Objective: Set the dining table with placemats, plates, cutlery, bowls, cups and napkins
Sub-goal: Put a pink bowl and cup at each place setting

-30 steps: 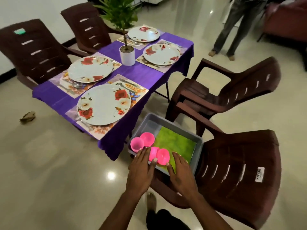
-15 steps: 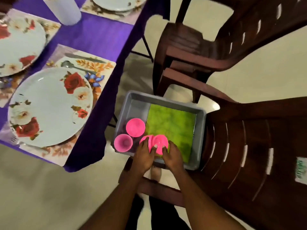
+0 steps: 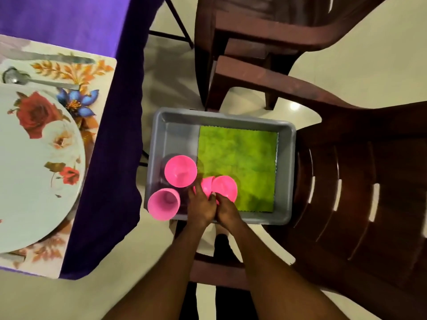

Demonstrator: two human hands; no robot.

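A grey tray [image 3: 286, 172] sits on a brown chair and holds green napkins [image 3: 240, 162] and several pink cups. My left hand [image 3: 201, 205] and my right hand [image 3: 227, 210] are together at the tray's near edge, both gripping a pair of pink cups [image 3: 219, 188] lying on their sides. Two more pink cups stand upright to the left, one [image 3: 180, 171] inside the tray and one [image 3: 164, 204] at its near left corner. On the purple table at left lie a floral plate [image 3: 34, 167], a placemat [image 3: 76, 72], a spoon [image 3: 27, 80] and a knife [image 3: 46, 57].
The brown chair [image 3: 360, 192] under the tray fills the right side, and a second brown chair [image 3: 254, 42] stands behind it. The purple tablecloth [image 3: 111, 158] hangs down close to the tray's left side. Pale glossy floor lies below.
The view has tilted down and moved closer to the tray. My hands went from reaching over the tray's edge to closing together on the two tipped pink cups.
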